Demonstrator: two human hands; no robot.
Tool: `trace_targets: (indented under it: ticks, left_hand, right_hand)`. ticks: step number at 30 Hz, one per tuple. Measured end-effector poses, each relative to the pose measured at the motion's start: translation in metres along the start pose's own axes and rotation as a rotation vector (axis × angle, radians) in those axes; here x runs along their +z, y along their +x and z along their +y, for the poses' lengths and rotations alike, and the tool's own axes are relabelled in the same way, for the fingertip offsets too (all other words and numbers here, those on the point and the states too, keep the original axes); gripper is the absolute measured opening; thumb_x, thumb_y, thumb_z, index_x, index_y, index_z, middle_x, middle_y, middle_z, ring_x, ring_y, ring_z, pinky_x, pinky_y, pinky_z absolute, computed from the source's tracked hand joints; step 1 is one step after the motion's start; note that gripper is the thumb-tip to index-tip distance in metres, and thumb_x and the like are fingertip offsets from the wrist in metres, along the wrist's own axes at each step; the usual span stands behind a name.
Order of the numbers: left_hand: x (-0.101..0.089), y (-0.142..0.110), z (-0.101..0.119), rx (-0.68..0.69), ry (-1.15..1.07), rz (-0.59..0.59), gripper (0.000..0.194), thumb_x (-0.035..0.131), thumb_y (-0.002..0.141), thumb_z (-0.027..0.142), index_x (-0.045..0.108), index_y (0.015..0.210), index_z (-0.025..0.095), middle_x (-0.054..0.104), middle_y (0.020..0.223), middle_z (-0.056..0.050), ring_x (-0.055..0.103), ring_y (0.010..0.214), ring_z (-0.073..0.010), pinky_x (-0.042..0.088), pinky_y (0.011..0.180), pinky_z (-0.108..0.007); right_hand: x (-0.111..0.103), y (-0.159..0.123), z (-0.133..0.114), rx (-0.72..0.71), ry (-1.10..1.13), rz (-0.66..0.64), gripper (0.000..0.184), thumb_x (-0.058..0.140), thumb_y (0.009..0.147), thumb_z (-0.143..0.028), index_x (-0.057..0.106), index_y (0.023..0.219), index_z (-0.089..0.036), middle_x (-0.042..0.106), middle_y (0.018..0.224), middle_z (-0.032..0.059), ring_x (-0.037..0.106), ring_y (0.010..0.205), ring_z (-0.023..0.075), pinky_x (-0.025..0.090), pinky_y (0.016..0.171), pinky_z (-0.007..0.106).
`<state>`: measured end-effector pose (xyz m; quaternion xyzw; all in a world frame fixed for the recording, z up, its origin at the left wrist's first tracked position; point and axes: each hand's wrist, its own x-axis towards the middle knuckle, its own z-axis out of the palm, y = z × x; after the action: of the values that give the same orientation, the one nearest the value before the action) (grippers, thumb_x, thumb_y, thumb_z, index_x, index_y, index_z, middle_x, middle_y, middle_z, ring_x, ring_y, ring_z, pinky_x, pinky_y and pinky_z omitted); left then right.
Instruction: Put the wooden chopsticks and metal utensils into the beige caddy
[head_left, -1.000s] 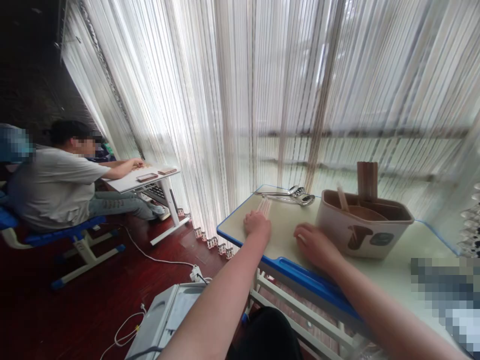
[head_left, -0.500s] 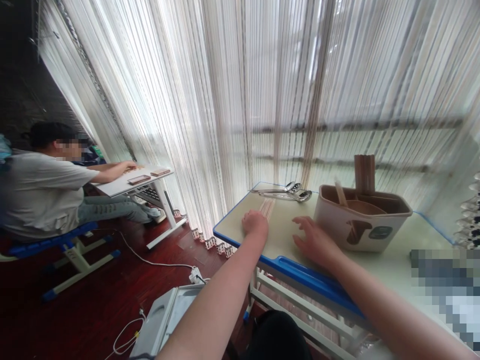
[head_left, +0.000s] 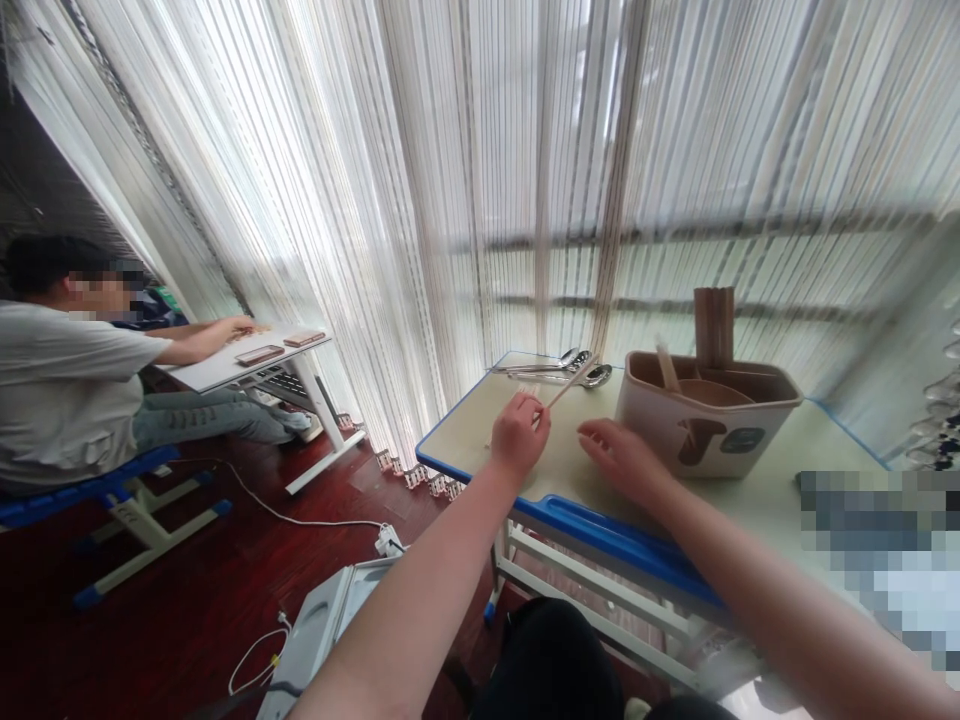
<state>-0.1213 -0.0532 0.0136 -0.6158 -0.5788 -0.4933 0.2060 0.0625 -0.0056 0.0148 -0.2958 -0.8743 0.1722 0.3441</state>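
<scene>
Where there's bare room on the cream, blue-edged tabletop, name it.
Free patches on the tabletop: between the left hand and right hand; in front of the beige, angular plastic bin, up to the right forearm. Crowded: the back, where silver metal spoons lie and the left hand's thin, pale stick reaches in front of them.

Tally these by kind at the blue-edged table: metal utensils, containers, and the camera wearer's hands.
Metal utensils: 3
Container: 1
Hands (left hand, right hand): 2
Total: 6
</scene>
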Motion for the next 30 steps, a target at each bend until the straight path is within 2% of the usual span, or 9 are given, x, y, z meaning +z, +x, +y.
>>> trace_targets:
  ticks: [5,8,13,16,25,28,30]
  left_hand:
    - [0.0,-0.004,0.006,0.13,-0.012,0.052,0.009,0.051,0.084,0.021,0.057,0.077,0.019,0.06,0.086,-0.004,0.057,0.079,-0.0131,0.048,0.074,-0.025]
    - [-0.003,-0.008,0.011,0.262,0.035,0.012,0.009,0.052,0.084,0.022,0.058,0.078,0.019,0.059,0.088,-0.004,0.057,0.08,-0.0132,0.048,0.075,-0.026]
    - [-0.004,-0.01,0.018,0.419,0.107,-0.068,0.012,0.049,0.086,0.022,0.057,0.078,0.019,0.059,0.087,-0.004,0.055,0.079,-0.0132,0.047,0.072,-0.025]
    - [-0.005,-0.01,0.02,0.471,0.115,-0.109,0.013,0.048,0.087,0.022,0.056,0.078,0.019,0.059,0.087,-0.004,0.055,0.078,-0.0128,0.046,0.07,-0.024]
    - [-0.003,-0.009,0.02,0.449,0.085,-0.169,0.013,0.047,0.088,0.024,0.054,0.079,0.019,0.059,0.089,-0.005,0.056,0.076,-0.0126,0.047,0.069,-0.024]
    - [-0.002,-0.01,0.019,0.406,0.047,-0.157,0.01,0.05,0.086,0.028,0.054,0.089,0.019,0.059,0.093,-0.006,0.058,0.081,-0.0148,0.049,0.072,-0.027]
    - [-0.003,-0.01,0.02,0.372,0.015,-0.16,0.02,0.053,0.085,0.031,0.053,0.099,0.018,0.059,0.094,-0.007,0.058,0.083,-0.0162,0.049,0.073,-0.028]
  right_hand:
    - [0.0,0.001,0.009,0.129,0.139,0.044,0.033,0.043,0.087,-0.043,0.06,0.1,-0.017,0.066,0.088,0.0078,0.062,0.077,0.0177,0.047,0.072,0.03]
    - [0.0,0.001,0.007,0.189,0.332,0.1,0.036,0.042,0.087,-0.046,0.058,0.103,-0.017,0.066,0.082,0.0059,0.062,0.067,0.0158,0.048,0.064,0.028]
    - [-0.009,0.002,0.004,0.159,0.499,0.299,0.036,0.045,0.085,-0.052,0.054,0.093,-0.018,0.064,0.08,0.0045,0.06,0.062,0.0133,0.047,0.058,0.026]
    - [-0.013,0.002,0.003,0.161,0.531,0.326,0.035,0.046,0.085,-0.053,0.053,0.085,-0.018,0.063,0.075,0.0035,0.058,0.059,0.0127,0.046,0.056,0.025]
    - [-0.01,0.005,-0.003,0.177,0.62,0.31,0.033,0.05,0.083,-0.051,0.051,0.084,-0.018,0.063,0.075,0.0032,0.058,0.059,0.0125,0.047,0.055,0.026]
    - [-0.013,0.004,-0.006,0.157,0.599,0.307,0.03,0.05,0.083,-0.048,0.051,0.084,-0.018,0.062,0.074,0.0027,0.057,0.058,0.0123,0.046,0.055,0.026]
    - [-0.015,0.003,-0.008,0.137,0.574,0.306,0.028,0.05,0.084,-0.046,0.052,0.085,-0.019,0.061,0.074,0.0021,0.057,0.06,0.0126,0.046,0.057,0.026]
